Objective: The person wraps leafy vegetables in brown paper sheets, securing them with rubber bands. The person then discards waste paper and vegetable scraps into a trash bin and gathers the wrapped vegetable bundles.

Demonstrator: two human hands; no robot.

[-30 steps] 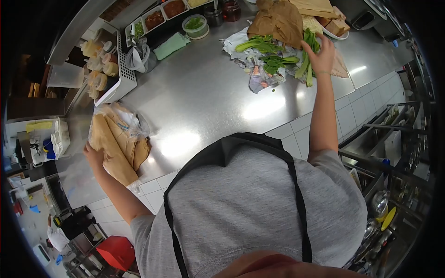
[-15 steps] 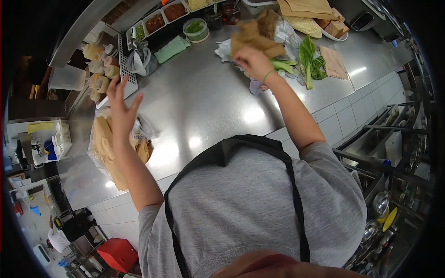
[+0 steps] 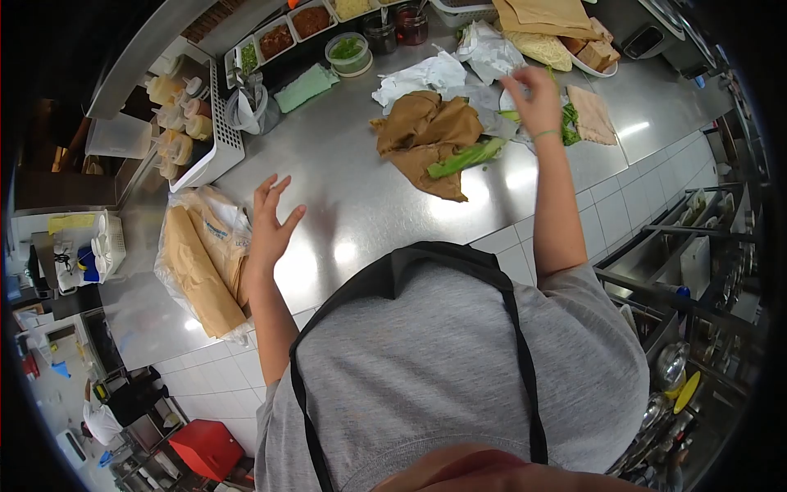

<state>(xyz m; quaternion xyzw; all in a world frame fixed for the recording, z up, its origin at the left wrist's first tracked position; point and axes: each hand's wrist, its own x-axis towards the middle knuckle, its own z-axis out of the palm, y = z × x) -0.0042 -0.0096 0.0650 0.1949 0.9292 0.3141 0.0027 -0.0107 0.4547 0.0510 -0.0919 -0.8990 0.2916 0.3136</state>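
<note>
My left hand (image 3: 275,221) hovers over the front left of the steel counter (image 3: 344,189), fingers apart and holding nothing. Beside it lies a clear plastic bag (image 3: 225,217) with folded brown paper (image 3: 197,271) in it. My right hand (image 3: 534,100) is raised over the leafy greens (image 3: 569,123) at the right, fingers loosely bent and apart, with nothing visible in them; it hides part of the greens. Crumpled brown paper (image 3: 430,127) rests mid-counter, with a green leaf stalk (image 3: 467,157) on it. Behind are crumpled white wrappers (image 3: 422,78).
Squeeze bottles fill a white basket (image 3: 215,160) at the left. A green cloth (image 3: 307,88), a tub of chopped greens (image 3: 348,53) and topping trays (image 3: 275,38) line the back. At the right are a pinkish cloth-like sheet (image 3: 590,115) and bread chunks (image 3: 597,54).
The brown paper has left my right hand and now lies nearer me with a green stalk on it. My right hand moved right, and my left moved right and nearer me.
</note>
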